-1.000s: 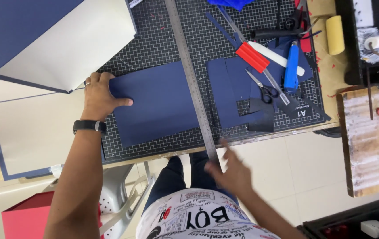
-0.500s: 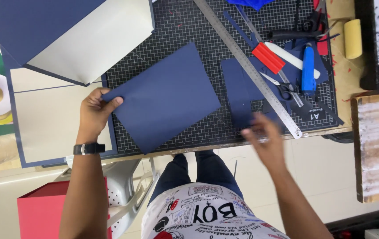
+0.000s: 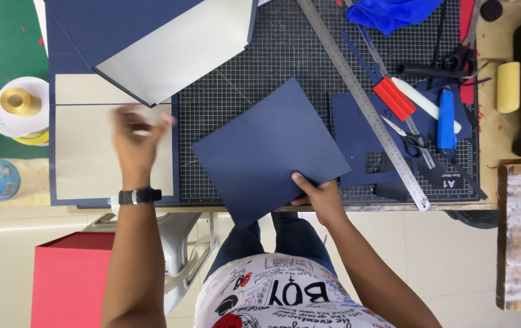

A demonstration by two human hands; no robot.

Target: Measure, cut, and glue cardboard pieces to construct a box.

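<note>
A dark blue square sheet of card (image 3: 269,149) lies tilted on the black gridded cutting mat (image 3: 260,54). My right hand (image 3: 318,197) grips its near right edge, thumb on top. My left hand (image 3: 136,143) is blurred, off the sheet, above a cream board with a blue border (image 3: 84,158), and its fingers are hard to make out. A black band sits on my left wrist (image 3: 139,195).
A long steel ruler (image 3: 364,106) lies diagonally right of the sheet, with blue offcuts, scissors (image 3: 409,141), a red-handled tool (image 3: 394,98) and a blue tool (image 3: 446,118) beyond. A folded blue-and-cream board (image 3: 169,48) lies top left. Gold ribbon roll (image 3: 20,102) at the left, red box (image 3: 69,282) below.
My right hand has come from the ruler onto the blue sheet's near edge. My left hand has let go of the sheet and moved left over the cream board. The sheet has turned.
</note>
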